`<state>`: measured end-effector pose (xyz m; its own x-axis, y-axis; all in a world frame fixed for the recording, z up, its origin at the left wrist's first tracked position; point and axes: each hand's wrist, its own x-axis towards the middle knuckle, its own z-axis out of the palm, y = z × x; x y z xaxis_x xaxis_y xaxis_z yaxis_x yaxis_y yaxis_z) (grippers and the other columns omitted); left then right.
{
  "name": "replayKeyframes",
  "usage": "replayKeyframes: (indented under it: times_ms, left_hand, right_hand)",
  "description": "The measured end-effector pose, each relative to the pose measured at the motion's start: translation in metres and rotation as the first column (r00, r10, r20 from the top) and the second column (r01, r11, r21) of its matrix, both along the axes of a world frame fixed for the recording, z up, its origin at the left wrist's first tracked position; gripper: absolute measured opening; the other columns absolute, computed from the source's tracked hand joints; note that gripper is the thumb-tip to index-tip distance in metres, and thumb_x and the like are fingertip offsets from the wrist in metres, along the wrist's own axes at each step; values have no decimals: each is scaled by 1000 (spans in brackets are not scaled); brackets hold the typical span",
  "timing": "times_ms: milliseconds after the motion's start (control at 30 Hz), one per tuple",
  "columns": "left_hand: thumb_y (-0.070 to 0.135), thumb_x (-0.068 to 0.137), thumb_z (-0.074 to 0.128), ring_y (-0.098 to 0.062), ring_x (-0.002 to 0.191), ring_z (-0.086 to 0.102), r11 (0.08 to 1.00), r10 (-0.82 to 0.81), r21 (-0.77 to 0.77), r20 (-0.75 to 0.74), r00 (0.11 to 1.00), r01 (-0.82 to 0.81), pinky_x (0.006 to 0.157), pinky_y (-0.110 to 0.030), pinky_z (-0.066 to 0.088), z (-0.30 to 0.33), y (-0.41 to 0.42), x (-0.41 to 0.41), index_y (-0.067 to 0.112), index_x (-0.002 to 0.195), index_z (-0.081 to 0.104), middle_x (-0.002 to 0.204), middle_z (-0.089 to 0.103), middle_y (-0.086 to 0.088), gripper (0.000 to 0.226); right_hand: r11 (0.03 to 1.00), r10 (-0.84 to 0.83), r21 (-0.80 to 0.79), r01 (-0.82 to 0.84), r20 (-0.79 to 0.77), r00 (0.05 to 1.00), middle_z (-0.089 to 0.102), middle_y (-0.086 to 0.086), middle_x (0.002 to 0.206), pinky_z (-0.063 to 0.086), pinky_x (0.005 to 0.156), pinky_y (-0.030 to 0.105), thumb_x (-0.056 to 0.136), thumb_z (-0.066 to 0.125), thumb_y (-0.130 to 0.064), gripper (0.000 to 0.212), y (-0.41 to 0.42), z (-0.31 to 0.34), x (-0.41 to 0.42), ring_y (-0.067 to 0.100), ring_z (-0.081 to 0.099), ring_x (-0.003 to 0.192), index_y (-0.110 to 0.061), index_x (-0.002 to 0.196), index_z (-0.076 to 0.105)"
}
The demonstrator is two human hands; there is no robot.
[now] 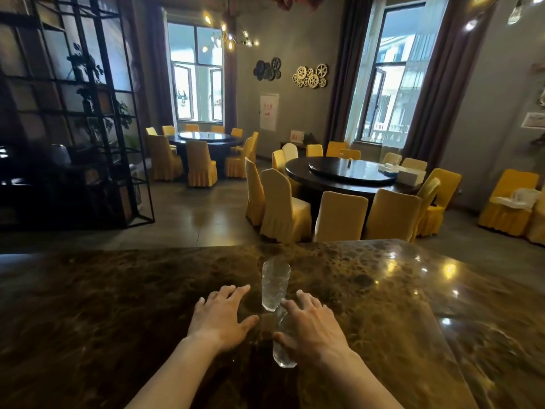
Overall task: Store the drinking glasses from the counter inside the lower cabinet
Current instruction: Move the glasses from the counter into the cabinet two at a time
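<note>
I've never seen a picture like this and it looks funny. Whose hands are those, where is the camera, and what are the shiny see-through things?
The camera sits on a person's head, so you see what they see, looking down at their own arms. The left hand hovers open over a dark marble counter. Two clear drinking glasses are there: the far glass stands alone between the hands, and the right hand reaches around the near glass, though I cannot tell if it grips it yet. Behind are round dining tables with yellow chairs.
</note>
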<state>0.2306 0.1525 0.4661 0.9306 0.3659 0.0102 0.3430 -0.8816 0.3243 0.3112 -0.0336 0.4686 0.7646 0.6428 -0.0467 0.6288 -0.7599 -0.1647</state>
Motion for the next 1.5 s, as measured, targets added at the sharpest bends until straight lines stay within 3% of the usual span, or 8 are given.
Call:
replayKeyframes:
  times_ms: [133,300,567,700,833,1067,1333,1500]
  left_hand:
    - [53,90,61,-22,145,27,1000,-11,12,20,1000,11,119,-47,25,-6,-2,48,45,152,16,160,24,5,78]
    - [39,88,68,-25,147,23,996,-46,78,5,999,45,118,-47,27,-11,3,109,52,150,5,163,15,3,90]
    - [25,78,81,-26,151,-6,953,-210,180,-190,959,244,120,-52,19,-9,6,167,58,148,2,165,-8,6,111]
    - [19,80,80,-27,151,-1,950,-229,157,-239,944,271,118,-51,27,-13,-1,177,55,148,16,165,0,4,100]
    - [18,80,78,-28,142,20,952,-212,184,-175,962,243,105,-45,45,-15,-4,180,53,140,30,155,19,4,84]
    - [28,79,79,-22,130,33,969,-108,213,-86,990,124,97,-42,51,-7,-7,134,51,136,34,142,32,5,75]
    - [44,73,82,-17,123,38,973,51,230,-94,994,-28,96,-37,49,35,-9,11,52,133,39,129,38,7,75]
    - [52,69,82,-14,120,40,983,42,182,-82,996,-27,95,-34,49,42,-26,-66,55,130,40,125,40,11,74]
  right_hand:
    - [996,85,-9,-86,-53,995,11,9,167,26,120,49,87,65,-56,84,1,-9,31,30,11,153,-37,155,20]
    - [973,228,68,-221,-149,962,14,5,166,37,113,46,83,73,-46,88,1,-10,56,29,27,146,-43,152,19]
    - [920,391,117,-375,-193,900,24,8,158,42,109,49,88,73,-31,83,0,-19,73,32,33,139,-38,153,22]
    - [906,421,122,-404,-194,886,21,10,160,42,109,51,86,76,-26,84,1,-22,80,33,32,140,-39,151,24]
    - [901,432,133,-413,-180,884,20,9,161,42,110,48,83,79,-27,86,2,-23,82,33,34,140,-35,151,28]
    - [916,394,111,-385,-68,917,47,6,132,50,94,40,70,86,-37,90,-5,-22,75,28,50,118,-29,145,37]
    - [933,332,145,-329,3,943,52,-2,125,55,87,36,64,88,-44,86,-26,-9,31,23,55,112,-33,139,47]
    - [930,328,164,-329,32,944,53,-3,118,56,84,37,64,86,-46,83,-43,8,-18,23,58,108,-32,136,49]
